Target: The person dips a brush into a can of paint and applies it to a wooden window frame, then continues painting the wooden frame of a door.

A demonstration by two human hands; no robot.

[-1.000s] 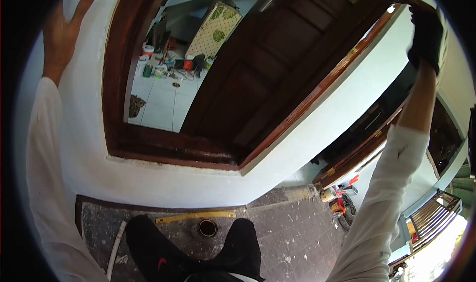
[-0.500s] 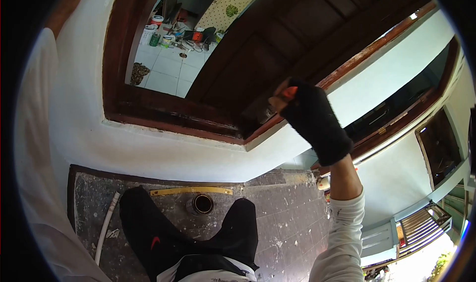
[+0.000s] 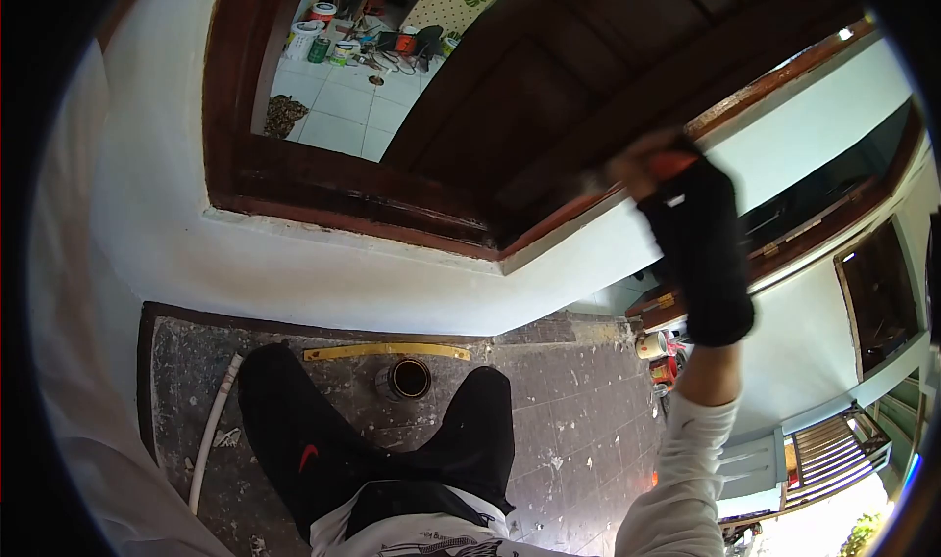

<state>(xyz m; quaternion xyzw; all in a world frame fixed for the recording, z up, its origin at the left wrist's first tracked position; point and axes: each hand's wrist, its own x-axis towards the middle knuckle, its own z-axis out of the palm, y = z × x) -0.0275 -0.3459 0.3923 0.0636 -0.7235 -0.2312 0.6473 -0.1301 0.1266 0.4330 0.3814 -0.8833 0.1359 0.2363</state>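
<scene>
My right hand (image 3: pixel 655 170), in a black fingerless glove, is closed around a paintbrush (image 3: pixel 672 164) with an orange handle. Its bristle end points left, blurred by motion, and lies over the lower edge of the dark brown window frame (image 3: pixel 363 204). Wet-looking shine shows on parts of that frame. Of my left arm only the white sleeve (image 3: pixel 69 292) shows, raised along the left side, and the hand is out of view. Between my knees an open can (image 3: pixel 407 379) with dark contents stands on the floor.
A yellow strip (image 3: pixel 387 350) lies by the wall, and a white pipe (image 3: pixel 213 439) beside my left leg. Paint-spotted tiles (image 3: pixel 569 420) cover the floor. Through the opening, several tubs (image 3: pixel 306 40) and tools sit on white tiles. More containers (image 3: pixel 651 345) stand at right.
My right hand has moved right along the frame's lower edge with the paintbrush, away from the corner. The whole view has shifted slightly.
</scene>
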